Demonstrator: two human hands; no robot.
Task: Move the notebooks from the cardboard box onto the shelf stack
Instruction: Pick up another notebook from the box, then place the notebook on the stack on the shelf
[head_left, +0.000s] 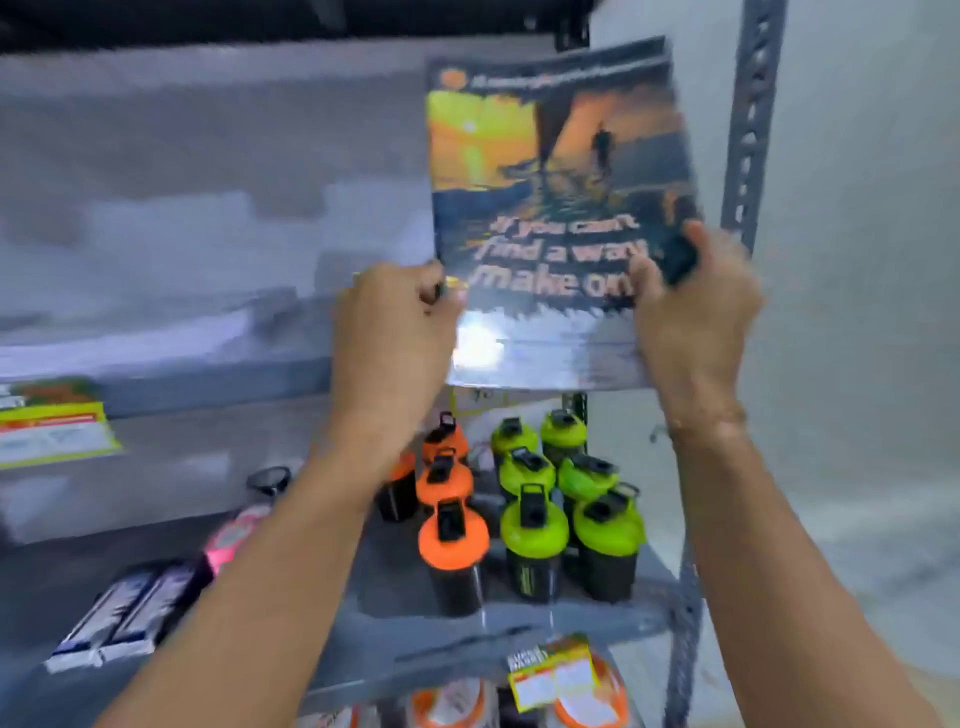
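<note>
A small stack of notebooks (561, 171) with a sunset cover and white lettering is held upright in front of the grey metal shelf (218, 374). My left hand (395, 332) grips the stack's lower left edge. My right hand (696, 317) grips its lower right edge, with a small dark object also pinched in those fingers. The notebooks sit at the right end of the upper shelf level, close to the upright post (748, 130). The cardboard box is out of view.
Below the notebooks stand several shaker bottles with orange lids (452, 535) and green lids (535, 525). Flat packets (130, 608) lie on the lower shelf at left. A yellow-labelled pack (52, 426) sits at the far left. A grey wall is at right.
</note>
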